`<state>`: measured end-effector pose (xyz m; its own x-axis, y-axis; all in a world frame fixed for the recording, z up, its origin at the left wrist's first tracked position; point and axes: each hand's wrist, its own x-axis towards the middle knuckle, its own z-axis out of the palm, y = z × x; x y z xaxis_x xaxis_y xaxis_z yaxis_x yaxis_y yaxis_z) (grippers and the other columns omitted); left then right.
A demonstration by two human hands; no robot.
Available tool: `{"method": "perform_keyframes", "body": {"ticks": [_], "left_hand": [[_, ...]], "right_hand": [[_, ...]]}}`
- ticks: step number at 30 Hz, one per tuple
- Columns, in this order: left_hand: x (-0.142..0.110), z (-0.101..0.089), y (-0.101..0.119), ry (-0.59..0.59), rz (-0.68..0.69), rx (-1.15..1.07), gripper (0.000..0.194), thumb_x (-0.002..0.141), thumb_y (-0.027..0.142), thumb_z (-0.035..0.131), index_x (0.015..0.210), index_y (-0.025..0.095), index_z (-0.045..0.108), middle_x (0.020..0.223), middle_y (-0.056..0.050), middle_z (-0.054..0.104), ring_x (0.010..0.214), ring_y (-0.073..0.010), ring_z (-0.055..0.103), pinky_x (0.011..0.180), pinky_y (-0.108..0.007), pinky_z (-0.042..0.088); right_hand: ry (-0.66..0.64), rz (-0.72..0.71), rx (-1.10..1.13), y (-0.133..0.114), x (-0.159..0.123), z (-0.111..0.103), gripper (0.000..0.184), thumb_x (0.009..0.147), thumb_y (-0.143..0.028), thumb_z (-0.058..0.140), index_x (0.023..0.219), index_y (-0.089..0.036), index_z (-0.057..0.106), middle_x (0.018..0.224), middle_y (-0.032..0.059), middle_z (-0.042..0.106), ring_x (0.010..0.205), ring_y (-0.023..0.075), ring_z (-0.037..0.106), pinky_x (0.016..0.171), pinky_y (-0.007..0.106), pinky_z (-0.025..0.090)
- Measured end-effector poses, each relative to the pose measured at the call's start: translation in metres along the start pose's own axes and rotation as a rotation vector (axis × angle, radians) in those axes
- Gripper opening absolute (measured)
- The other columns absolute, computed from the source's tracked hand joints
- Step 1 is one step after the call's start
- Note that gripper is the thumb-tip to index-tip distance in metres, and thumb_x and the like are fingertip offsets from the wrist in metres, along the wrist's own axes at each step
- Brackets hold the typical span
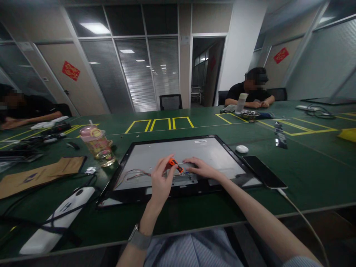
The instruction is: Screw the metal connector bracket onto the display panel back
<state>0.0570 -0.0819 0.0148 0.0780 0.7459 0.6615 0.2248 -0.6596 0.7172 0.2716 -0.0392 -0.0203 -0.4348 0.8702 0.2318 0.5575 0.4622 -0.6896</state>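
A flat display panel (211,155) with a black frame and pale grey back lies on the table in front of me. My left hand (162,174) grips a small orange-and-black screwdriver (176,165) between thumb and fingers, tilted over the panel's near middle part. Its tip is too small to make out. My right hand (201,167) rests low over the panel just right of the screwdriver, fingers extended and a little bent. Between and below the hands sits a metal bracket (185,180) with small electronic parts, partly hidden. Thin wires (133,173) run left from there across the panel.
Left of the panel stand a pink-lidded drink bottle (97,144), a paper bag (41,174) and a white power strip (59,218) with cables. To the right lie a phone (264,171) on a cable and a white earbud case (241,149). Two people sit across the table.
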Motion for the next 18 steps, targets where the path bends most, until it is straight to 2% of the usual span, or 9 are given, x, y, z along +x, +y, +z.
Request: {"method": "perform_keyframes", "body": {"ticks": [3, 6, 10, 13, 16, 18], "left_hand": [[0.000, 0.005, 0.004, -0.007, 0.036, 0.052, 0.034, 0.089, 0.025, 0.052, 0.123, 0.024, 0.055, 0.104, -0.006, 0.057, 0.093, -0.0155, 0.059, 0.084, -0.028, 0.050], [0.006, 0.006, 0.011, -0.061, 0.057, 0.081, 0.036, 0.091, 0.024, 0.048, 0.127, 0.024, 0.051, 0.106, -0.006, 0.056, 0.093, -0.0150, 0.058, 0.084, -0.027, 0.049], [0.026, 0.006, 0.022, -0.277, 0.127, 0.107, 0.041, 0.093, 0.020, 0.041, 0.134, 0.025, 0.044, 0.108, -0.006, 0.056, 0.096, -0.0152, 0.057, 0.087, -0.027, 0.046], [0.042, 0.010, 0.024, -0.416, 0.224, 0.078, 0.042, 0.093, 0.016, 0.039, 0.134, 0.025, 0.044, 0.108, -0.007, 0.056, 0.098, -0.0162, 0.056, 0.090, -0.029, 0.044], [0.049, 0.019, 0.019, -0.405, 0.246, -0.005, 0.038, 0.090, 0.019, 0.048, 0.127, 0.023, 0.052, 0.098, -0.006, 0.054, 0.087, -0.0147, 0.056, 0.080, -0.026, 0.048], [0.048, 0.025, 0.014, -0.295, 0.217, -0.063, 0.032, 0.087, 0.023, 0.055, 0.118, 0.022, 0.059, 0.093, -0.004, 0.051, 0.080, -0.0131, 0.055, 0.074, -0.025, 0.050]], "right_hand": [[0.003, -0.006, 0.004, 0.002, 0.000, 0.001, 0.046, 0.086, -0.048, 0.053, 0.122, -0.019, 0.057, 0.127, 0.0088, 0.058, 0.122, 0.0257, 0.049, 0.113, 0.046, 0.016], [0.014, -0.016, 0.016, 0.004, 0.000, 0.001, 0.044, 0.086, -0.046, 0.054, 0.122, -0.021, 0.057, 0.128, 0.0075, 0.058, 0.122, 0.0258, 0.048, 0.112, 0.046, 0.018], [0.021, -0.059, 0.011, 0.003, 0.001, 0.002, 0.038, 0.086, -0.040, 0.055, 0.119, -0.022, 0.058, 0.123, 0.0062, 0.061, 0.116, 0.0264, 0.052, 0.110, 0.048, 0.022], [0.020, -0.101, 0.010, 0.003, 0.003, 0.003, 0.031, 0.086, -0.033, 0.054, 0.115, -0.022, 0.059, 0.117, 0.0054, 0.064, 0.110, 0.0262, 0.055, 0.104, 0.047, 0.030], [0.038, -0.110, 0.016, 0.003, 0.004, 0.004, 0.028, 0.085, -0.031, 0.054, 0.111, -0.021, 0.060, 0.114, 0.0054, 0.064, 0.107, 0.0263, 0.056, 0.099, 0.045, 0.036], [0.041, -0.105, 0.013, 0.003, 0.004, 0.004, 0.027, 0.085, -0.030, 0.054, 0.109, -0.020, 0.061, 0.110, 0.0052, 0.065, 0.105, 0.0261, 0.057, 0.097, 0.043, 0.038]]}}
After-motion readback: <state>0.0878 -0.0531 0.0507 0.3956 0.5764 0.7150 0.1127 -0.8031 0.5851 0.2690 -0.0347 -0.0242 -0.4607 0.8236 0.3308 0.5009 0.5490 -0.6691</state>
